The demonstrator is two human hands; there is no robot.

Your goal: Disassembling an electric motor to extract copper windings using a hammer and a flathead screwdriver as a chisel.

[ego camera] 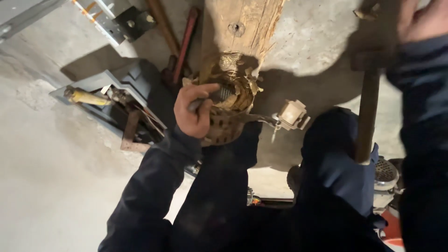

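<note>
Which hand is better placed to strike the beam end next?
Right. The right hand is raised, apparently on the hammer handle, though blurred. The left hand grips a tool at the beam's splintered end.

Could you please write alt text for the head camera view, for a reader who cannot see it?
A person's left hand grips a metal tool against the splintered end of a wooden post on a concrete floor. The right hand, blurred at the top right, is raised above a long wooden handle.
</note>
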